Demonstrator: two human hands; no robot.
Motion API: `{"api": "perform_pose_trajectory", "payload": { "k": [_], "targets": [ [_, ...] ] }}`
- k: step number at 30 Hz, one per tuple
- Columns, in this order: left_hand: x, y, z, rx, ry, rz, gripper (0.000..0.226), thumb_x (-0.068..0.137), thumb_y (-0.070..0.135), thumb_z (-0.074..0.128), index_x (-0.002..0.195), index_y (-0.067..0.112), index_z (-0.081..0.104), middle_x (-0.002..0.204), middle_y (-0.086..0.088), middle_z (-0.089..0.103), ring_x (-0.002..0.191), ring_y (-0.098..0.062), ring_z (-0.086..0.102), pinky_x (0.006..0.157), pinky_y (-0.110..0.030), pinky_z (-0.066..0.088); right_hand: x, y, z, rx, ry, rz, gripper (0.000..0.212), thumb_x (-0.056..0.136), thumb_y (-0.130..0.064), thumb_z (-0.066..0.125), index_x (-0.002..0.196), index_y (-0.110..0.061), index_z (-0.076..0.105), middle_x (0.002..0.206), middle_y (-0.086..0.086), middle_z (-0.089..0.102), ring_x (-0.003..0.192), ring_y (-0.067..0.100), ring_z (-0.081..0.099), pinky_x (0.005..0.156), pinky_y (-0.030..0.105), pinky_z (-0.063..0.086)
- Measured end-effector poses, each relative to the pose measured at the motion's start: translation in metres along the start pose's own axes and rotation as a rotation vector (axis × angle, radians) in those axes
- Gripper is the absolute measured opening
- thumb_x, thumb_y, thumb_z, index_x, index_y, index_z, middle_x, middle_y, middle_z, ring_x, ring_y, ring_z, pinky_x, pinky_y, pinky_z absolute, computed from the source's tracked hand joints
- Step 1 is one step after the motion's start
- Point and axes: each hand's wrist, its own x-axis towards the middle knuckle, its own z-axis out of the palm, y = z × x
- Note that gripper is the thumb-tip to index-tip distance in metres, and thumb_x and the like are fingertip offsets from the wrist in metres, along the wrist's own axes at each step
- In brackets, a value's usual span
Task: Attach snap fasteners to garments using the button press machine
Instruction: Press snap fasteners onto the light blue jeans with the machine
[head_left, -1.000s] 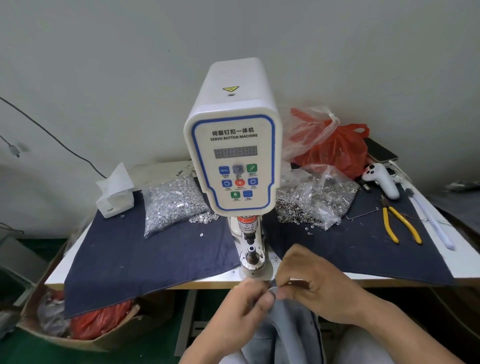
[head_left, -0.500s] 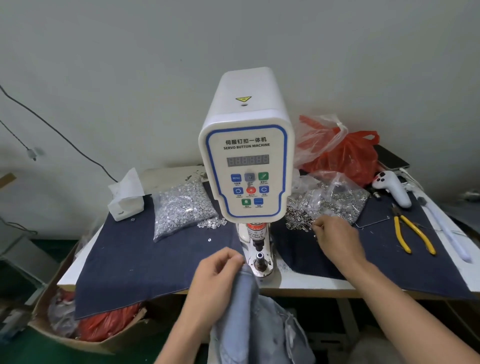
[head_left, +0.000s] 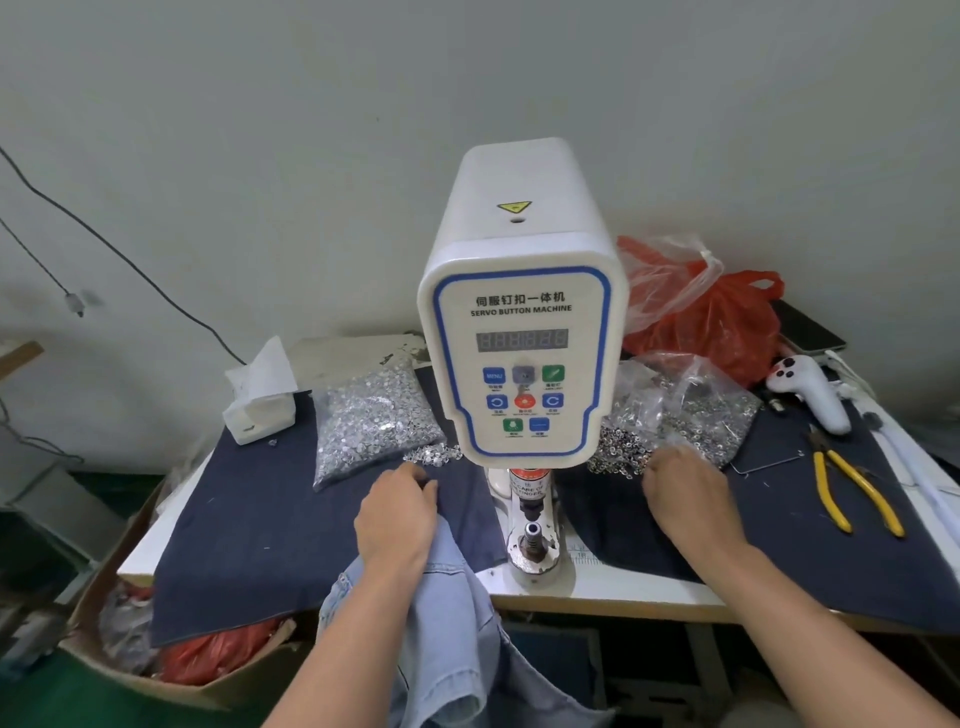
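Note:
The white servo button machine (head_left: 522, 364) stands mid-table, its press post and lower die (head_left: 532, 535) bare. A light blue denim garment (head_left: 447, 613) hangs over the table's front edge, and its top lies under my left hand (head_left: 397, 514). That hand's curled fingertips reach to the loose silver caps (head_left: 434, 453) spilled from the left bag (head_left: 371, 415). My right hand (head_left: 685, 493) is knuckles-up, fingers bent down into the loose ring fasteners (head_left: 618, 460) beside the right bag (head_left: 691, 410). Both hands hide their fingertips, so any pinch is hidden.
A dark blue cloth (head_left: 260, 519) covers the table. A tissue box (head_left: 260, 405) sits back left. Red plastic bags (head_left: 717, 317), a white controller (head_left: 808, 389) and yellow-handled pliers (head_left: 852, 493) are on the right. A cardboard box (head_left: 156, 670) stands on the floor at left.
A second ago both hands pinched the garment in front of the die. The right hand went to the ring fasteners; now the left has moved forward and left to the silver caps.

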Motion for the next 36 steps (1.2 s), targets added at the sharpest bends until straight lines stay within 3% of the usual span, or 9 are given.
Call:
{"api": "perform_pose_trajectory", "payload": {
  "k": [4, 6, 10, 12, 15, 18, 21, 29, 36],
  "targets": [
    [0.0, -0.001, 0.006, -0.056, 0.053, -0.015, 0.019, 0.104, 0.03, 0.056, 0.111, 0.031, 0.074, 0.116, 0.0, 0.068, 0.103, -0.032, 0.065, 0.082, -0.04, 0.05, -0.009, -0.007, -0.011, 0.271, 0.076, 0.012, 0.033, 0.096, -0.017, 0.063, 0.063, -0.015, 0.061, 0.07, -0.004, 0.057, 0.072, 0.023, 0.058, 0.067, 0.035, 0.041],
    [0.0, -0.003, 0.008, -0.085, 0.064, -0.032, 0.02, 0.104, 0.027, 0.056, 0.112, 0.031, 0.074, 0.117, 0.0, 0.07, 0.104, -0.033, 0.065, 0.084, -0.041, 0.051, -0.014, -0.019, -0.02, 0.503, 0.057, 0.072, 0.024, 0.094, -0.022, 0.07, 0.071, -0.018, 0.072, 0.065, -0.011, 0.061, 0.064, 0.015, 0.057, 0.064, 0.03, 0.039],
    [-0.001, -0.004, 0.009, -0.115, 0.051, -0.055, 0.02, 0.104, 0.02, 0.056, 0.115, 0.028, 0.069, 0.115, 0.002, 0.07, 0.099, -0.027, 0.062, 0.081, -0.038, 0.046, -0.038, -0.053, -0.03, 1.212, -0.377, 0.384, 0.025, 0.093, -0.019, 0.073, 0.07, -0.01, 0.07, 0.059, -0.001, 0.058, 0.049, 0.011, 0.045, 0.052, 0.026, 0.039],
    [-0.002, -0.005, 0.008, -0.165, 0.044, -0.061, 0.019, 0.102, 0.014, 0.057, 0.11, 0.029, 0.065, 0.109, 0.006, 0.071, 0.093, -0.02, 0.058, 0.079, -0.035, 0.042, -0.051, -0.065, -0.031, 1.36, -0.56, 0.455, 0.026, 0.092, -0.013, 0.072, 0.066, -0.01, 0.066, 0.06, 0.002, 0.053, 0.048, 0.009, 0.041, 0.047, 0.02, 0.036],
    [-0.008, -0.005, -0.001, -0.32, 0.02, -0.028, 0.018, 0.101, 0.012, 0.063, 0.102, 0.03, 0.066, 0.101, 0.01, 0.073, 0.09, -0.013, 0.065, 0.078, -0.03, 0.042, -0.061, -0.075, -0.033, 1.428, -0.667, 0.495, 0.024, 0.09, -0.01, 0.073, 0.067, -0.009, 0.066, 0.061, 0.003, 0.054, 0.049, 0.01, 0.041, 0.045, 0.019, 0.033],
    [-0.021, -0.005, -0.015, -0.486, -0.008, 0.017, 0.017, 0.096, 0.014, 0.073, 0.093, 0.031, 0.07, 0.091, 0.013, 0.073, 0.083, -0.003, 0.065, 0.071, -0.02, 0.044, -0.063, -0.08, -0.034, 1.518, -0.733, 0.576, 0.013, 0.092, -0.007, 0.071, 0.081, -0.002, 0.067, 0.065, 0.006, 0.055, 0.05, 0.011, 0.039, 0.042, 0.02, 0.031],
    [-0.043, -0.002, -0.021, -0.601, -0.07, 0.073, 0.02, 0.092, 0.014, 0.078, 0.09, 0.033, 0.072, 0.089, 0.012, 0.075, 0.088, -0.002, 0.069, 0.077, -0.018, 0.047, -0.064, -0.084, -0.035, 1.637, -0.791, 0.653, 0.008, 0.094, -0.003, 0.068, 0.089, 0.003, 0.065, 0.065, 0.008, 0.055, 0.047, 0.01, 0.043, 0.039, 0.018, 0.033],
    [-0.074, 0.006, -0.021, -0.694, -0.167, 0.112, 0.012, 0.094, 0.019, 0.08, 0.094, 0.03, 0.075, 0.091, 0.021, 0.076, 0.094, 0.002, 0.07, 0.089, -0.022, 0.054, -0.064, -0.087, -0.035, 1.774, -0.819, 0.752, 0.014, 0.095, -0.002, 0.065, 0.083, 0.004, 0.066, 0.063, 0.01, 0.06, 0.044, 0.01, 0.051, 0.037, 0.018, 0.04],
    [-0.078, 0.008, -0.021, -0.724, -0.184, 0.112, 0.009, 0.095, 0.021, 0.079, 0.098, 0.028, 0.075, 0.094, 0.025, 0.074, 0.095, 0.005, 0.069, 0.085, -0.017, 0.053, -0.065, -0.087, -0.035, 1.818, -0.853, 0.797, 0.013, 0.096, -0.004, 0.066, 0.086, 0.005, 0.068, 0.063, 0.009, 0.059, 0.043, 0.008, 0.051, 0.037, 0.017, 0.041]
  ]
}}
